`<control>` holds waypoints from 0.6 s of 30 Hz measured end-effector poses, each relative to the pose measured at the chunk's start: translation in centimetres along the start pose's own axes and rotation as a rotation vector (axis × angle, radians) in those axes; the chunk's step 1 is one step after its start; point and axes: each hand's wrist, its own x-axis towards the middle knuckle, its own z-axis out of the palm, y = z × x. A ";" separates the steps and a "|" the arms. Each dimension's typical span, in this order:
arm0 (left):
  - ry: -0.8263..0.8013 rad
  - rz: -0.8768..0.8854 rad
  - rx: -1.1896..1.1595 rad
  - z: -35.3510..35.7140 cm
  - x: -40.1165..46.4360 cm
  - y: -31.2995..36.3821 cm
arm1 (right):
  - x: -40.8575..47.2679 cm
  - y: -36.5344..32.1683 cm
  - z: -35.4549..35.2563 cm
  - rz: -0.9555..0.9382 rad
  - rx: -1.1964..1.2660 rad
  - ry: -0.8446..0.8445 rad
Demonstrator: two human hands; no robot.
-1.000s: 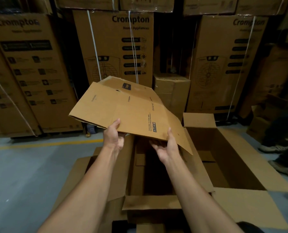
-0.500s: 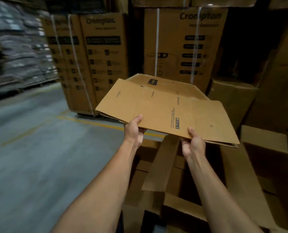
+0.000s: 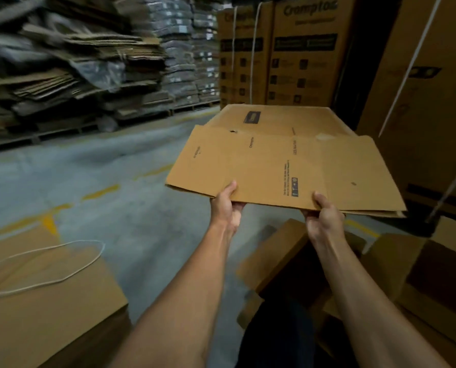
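Note:
A flattened brown cardboard box with small printed marks is held level in front of me at chest height. My left hand grips its near edge at the left, thumb on top and fingers underneath. My right hand grips the same near edge further right, thumb on top as well. The far flap of the cardboard, bearing a dark label, tilts slightly upward.
Open cardboard boxes stand below my arms. A closed box with a white cord lies at lower left. Stacks of flattened cardboard line the far left; tall strapped cartons stand behind. Grey floor with yellow marks.
My view and body have swung left, away from the open boxes toward the aisle. Both hands keep the same hold on the flattened cardboard, which has levelled out.

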 end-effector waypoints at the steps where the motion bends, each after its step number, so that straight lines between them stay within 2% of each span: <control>1: 0.029 0.018 -0.024 -1.6 0.5 0.9 | 0.1 1.7 0.9 0.024 -0.017 -0.012; 8: 0.244 0.135 -0.168 -11.4 4.2 4.0 | 1.7 11.5 4.6 0.230 -0.093 -0.154; 18: 0.487 0.241 -0.315 -21.9 10.4 1.3 | 13.0 24.6 4.1 0.522 -0.347 -0.317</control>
